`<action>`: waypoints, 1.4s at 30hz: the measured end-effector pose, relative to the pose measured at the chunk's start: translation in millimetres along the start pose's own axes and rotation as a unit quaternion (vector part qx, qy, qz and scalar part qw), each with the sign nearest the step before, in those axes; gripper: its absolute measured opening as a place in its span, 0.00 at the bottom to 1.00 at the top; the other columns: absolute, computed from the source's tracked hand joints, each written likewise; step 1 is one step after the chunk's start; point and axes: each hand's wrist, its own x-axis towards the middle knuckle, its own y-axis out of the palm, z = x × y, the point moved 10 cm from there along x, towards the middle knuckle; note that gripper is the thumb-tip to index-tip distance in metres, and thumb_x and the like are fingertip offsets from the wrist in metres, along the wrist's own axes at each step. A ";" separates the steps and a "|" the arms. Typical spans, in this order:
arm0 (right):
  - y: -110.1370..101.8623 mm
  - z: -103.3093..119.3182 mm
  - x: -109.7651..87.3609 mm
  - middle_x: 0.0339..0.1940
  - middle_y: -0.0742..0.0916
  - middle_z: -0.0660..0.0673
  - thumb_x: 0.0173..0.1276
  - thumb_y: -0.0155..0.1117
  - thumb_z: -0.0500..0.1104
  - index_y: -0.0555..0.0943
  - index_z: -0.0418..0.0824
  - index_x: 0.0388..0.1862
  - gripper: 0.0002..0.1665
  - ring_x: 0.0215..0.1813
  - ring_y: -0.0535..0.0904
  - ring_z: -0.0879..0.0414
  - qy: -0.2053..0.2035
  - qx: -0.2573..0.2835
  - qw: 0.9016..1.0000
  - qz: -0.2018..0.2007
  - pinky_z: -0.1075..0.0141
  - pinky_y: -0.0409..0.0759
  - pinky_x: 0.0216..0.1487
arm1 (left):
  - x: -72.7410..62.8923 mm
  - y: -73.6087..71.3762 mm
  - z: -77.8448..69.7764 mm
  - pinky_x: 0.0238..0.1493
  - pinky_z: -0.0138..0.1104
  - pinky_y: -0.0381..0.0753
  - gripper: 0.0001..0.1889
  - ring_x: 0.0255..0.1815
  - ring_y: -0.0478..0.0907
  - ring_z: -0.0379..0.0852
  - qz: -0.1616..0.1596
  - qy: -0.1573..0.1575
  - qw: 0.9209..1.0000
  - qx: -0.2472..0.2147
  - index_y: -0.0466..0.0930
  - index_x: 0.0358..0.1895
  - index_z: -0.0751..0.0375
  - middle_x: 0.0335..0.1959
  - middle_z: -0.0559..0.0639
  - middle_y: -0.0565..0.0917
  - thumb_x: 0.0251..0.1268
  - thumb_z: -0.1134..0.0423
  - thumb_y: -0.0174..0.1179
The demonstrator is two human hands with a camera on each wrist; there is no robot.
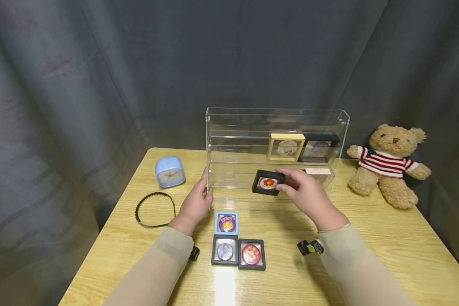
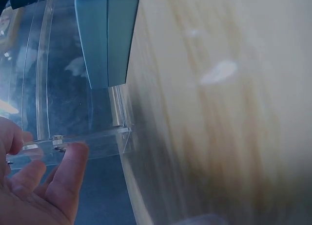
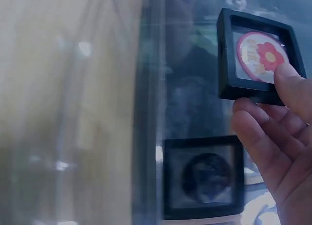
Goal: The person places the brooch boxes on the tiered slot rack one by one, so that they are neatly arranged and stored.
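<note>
A clear acrylic display case (image 1: 277, 111) with shelves stands on the table. My left hand (image 1: 195, 202) grips its left side panel, the fingers and thumb at the panel edge in the left wrist view. In my right hand (image 1: 307, 193), a black square frame (image 1: 256, 182) with a red-flower badge is pinched between thumb and fingers, tilted before the shelves. A cream frame (image 1: 268, 148) and a black frame (image 1: 318, 160) stand side by side on a shelf at the right. The right wrist view shows a dark frame (image 3: 204, 213) below the held one.
Near the case's front left lie a blue frame (image 1: 227, 233) and two black frames, one with a portrait badge (image 1: 225, 251), one with a red badge (image 1: 251, 254). A blue clock (image 1: 170, 171) and a black toothed loop (image 1: 154, 194) lie left; a teddy bear (image 1: 392, 161) sits right.
</note>
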 end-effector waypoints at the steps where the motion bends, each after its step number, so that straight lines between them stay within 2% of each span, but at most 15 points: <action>1: -3.4 0.0 2.1 0.46 0.84 0.47 0.67 0.69 0.43 0.77 0.47 0.66 0.28 0.40 0.82 0.55 0.004 0.005 1.000 -0.004 0.60 0.83 0.36 | -0.3 -0.2 0.3 0.65 0.55 0.69 0.45 0.69 0.67 0.59 0.000 -0.001 1.000 0.000 0.35 0.77 0.20 0.77 0.56 0.59 0.72 0.64 0.52; 4: -14.2 1.1 7.4 0.50 0.83 0.45 0.68 0.68 0.43 0.77 0.47 0.68 0.28 0.43 0.83 0.53 0.015 0.016 1.000 -0.021 0.61 0.84 0.37 | -1.3 -0.8 1.1 0.64 0.56 0.70 0.45 0.68 0.67 0.60 0.000 -0.002 1.000 0.002 0.35 0.77 0.21 0.76 0.56 0.59 0.72 0.64 0.53; 10: -24.0 1.7 19.1 0.57 0.80 0.44 0.71 0.64 0.48 0.74 0.50 0.71 0.29 0.39 0.82 0.54 0.037 0.002 0.999 -0.034 0.58 0.82 0.34 | -2.3 -2.8 0.7 0.64 0.56 0.69 0.45 0.68 0.68 0.61 -0.003 0.004 1.000 0.006 0.35 0.78 0.24 0.76 0.58 0.60 0.71 0.65 0.53; 14: -24.8 -1.5 25.4 0.56 0.80 0.44 0.72 0.63 0.51 0.74 0.53 0.71 0.29 0.42 0.79 0.52 0.052 -0.001 0.998 -0.042 0.57 0.80 0.34 | -2.0 -2.7 0.4 0.65 0.55 0.69 0.45 0.68 0.68 0.60 -0.002 0.006 1.000 0.006 0.35 0.78 0.23 0.76 0.58 0.60 0.72 0.65 0.53; 18: -26.2 -5.6 28.4 0.55 0.80 0.44 0.71 0.65 0.49 0.76 0.52 0.69 0.28 0.45 0.80 0.50 0.061 -0.005 0.996 -0.063 0.56 0.81 0.34 | -1.6 -1.3 -0.1 0.66 0.54 0.68 0.46 0.69 0.67 0.60 0.001 0.008 1.000 0.007 0.34 0.78 0.23 0.76 0.58 0.59 0.71 0.65 0.52; 24: -25.2 -9.8 30.5 0.49 0.81 0.45 0.71 0.65 0.47 0.77 0.51 0.68 0.27 0.44 0.79 0.50 0.059 -0.015 0.996 -0.072 0.56 0.80 0.36 | -1.2 -1.1 -0.3 0.65 0.55 0.69 0.46 0.68 0.67 0.60 -0.001 0.009 1.000 0.008 0.33 0.77 0.22 0.76 0.58 0.59 0.72 0.65 0.52; 29: -26.2 -10.5 32.4 0.49 0.81 0.46 0.71 0.66 0.45 0.77 0.51 0.68 0.26 0.44 0.79 0.50 0.055 -0.014 0.995 -0.079 0.56 0.79 0.37 | -0.8 -2.2 -2.5 0.66 0.55 0.68 0.46 0.68 0.67 0.61 -0.007 0.020 1.000 0.008 0.33 0.78 0.23 0.75 0.60 0.60 0.72 0.66 0.52; 36: -15.6 -15.5 31.0 0.50 0.80 0.45 0.72 0.65 0.45 0.77 0.51 0.68 0.26 0.44 0.78 0.50 0.066 -0.025 0.996 -0.054 0.55 0.79 0.39 | -1.1 -1.6 -3.7 0.66 0.55 0.67 0.46 0.68 0.67 0.62 -0.005 0.021 1.000 0.005 0.34 0.78 0.25 0.75 0.62 0.60 0.71 0.67 0.52; 42: -7.4 -16.5 30.1 0.58 0.81 0.43 0.72 0.65 0.44 0.78 0.49 0.66 0.24 0.54 0.78 0.46 0.051 -0.052 0.997 -0.036 0.49 0.78 0.47 | 0.2 -0.8 -4.2 0.66 0.55 0.67 0.45 0.69 0.67 0.61 -0.004 0.021 1.000 0.006 0.35 0.79 0.26 0.75 0.61 0.60 0.72 0.66 0.52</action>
